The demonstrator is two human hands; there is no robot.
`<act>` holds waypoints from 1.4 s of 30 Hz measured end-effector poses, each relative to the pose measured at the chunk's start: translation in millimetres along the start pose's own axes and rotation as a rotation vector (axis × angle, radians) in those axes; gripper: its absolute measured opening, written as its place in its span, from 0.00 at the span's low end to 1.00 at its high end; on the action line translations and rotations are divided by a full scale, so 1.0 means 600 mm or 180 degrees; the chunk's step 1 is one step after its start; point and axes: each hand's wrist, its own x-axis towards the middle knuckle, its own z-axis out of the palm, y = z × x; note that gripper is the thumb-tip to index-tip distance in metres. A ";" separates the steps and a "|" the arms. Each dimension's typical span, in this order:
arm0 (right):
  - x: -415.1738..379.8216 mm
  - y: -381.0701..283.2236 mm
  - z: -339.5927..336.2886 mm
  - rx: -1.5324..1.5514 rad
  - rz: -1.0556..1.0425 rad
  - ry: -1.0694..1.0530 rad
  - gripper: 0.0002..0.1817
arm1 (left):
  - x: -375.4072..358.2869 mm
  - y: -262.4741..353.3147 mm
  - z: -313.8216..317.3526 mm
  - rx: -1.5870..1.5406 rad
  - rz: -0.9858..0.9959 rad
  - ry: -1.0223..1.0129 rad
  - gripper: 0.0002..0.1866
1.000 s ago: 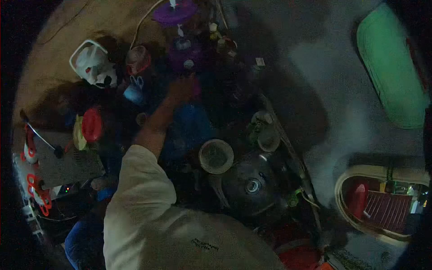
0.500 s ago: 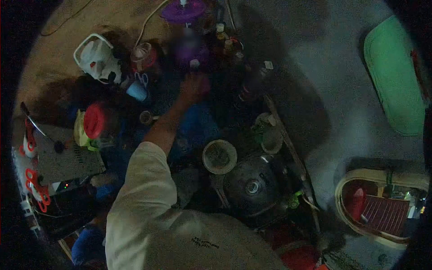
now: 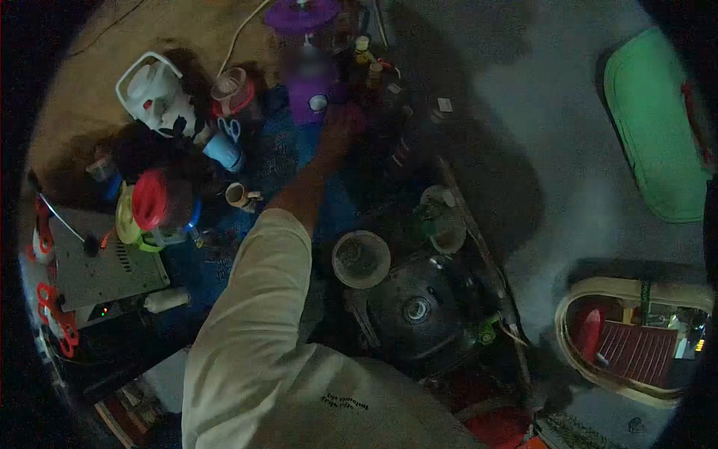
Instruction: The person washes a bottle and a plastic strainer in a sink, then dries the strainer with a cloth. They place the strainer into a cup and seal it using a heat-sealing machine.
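Observation:
My left hand (image 3: 348,123) reaches out at the end of my arm, over the far part of a dark blue cloth (image 3: 277,153). It is just right of the base of a purple fan-like thing (image 3: 303,101) with a round white knob. Shadow hides the fingers, and I cannot tell whether they grip anything. Small bottles (image 3: 375,73) stand beyond the hand. My right hand is out of view. Below my forearm sits a round pale container (image 3: 361,260), close to a dark lid-like disc (image 3: 437,299) with a shiny centre knob.
Left of my arm are a small cup (image 3: 236,194), blue-handled scissors (image 3: 230,130) in a light blue cup (image 3: 224,152), a red-lidded jar (image 3: 149,198) and a grey metal box (image 3: 112,273). A long dark strip (image 3: 479,239) runs along the right, near an oval-framed mirror (image 3: 636,284).
My left hand has moved right, from in front of the purple base to beside it. A blue patch at the lower left has gone from view. The view has shifted slightly.

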 end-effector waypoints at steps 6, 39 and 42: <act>0.020 0.001 0.000 -0.0234 -0.0099 -0.0245 0.15 | 0.075 -0.131 -0.131 -0.3333 0.0090 -0.2004 0.35; 0.033 -0.235 0.255 -0.2453 -0.1510 -0.0749 0.23 | -0.417 -0.733 -0.574 -0.3697 -0.0312 -0.5273 0.18; 0.048 -0.419 0.406 -0.2609 -0.1853 -0.0598 0.23 | -0.464 -0.735 -0.522 -0.4514 -0.0705 -0.5490 0.19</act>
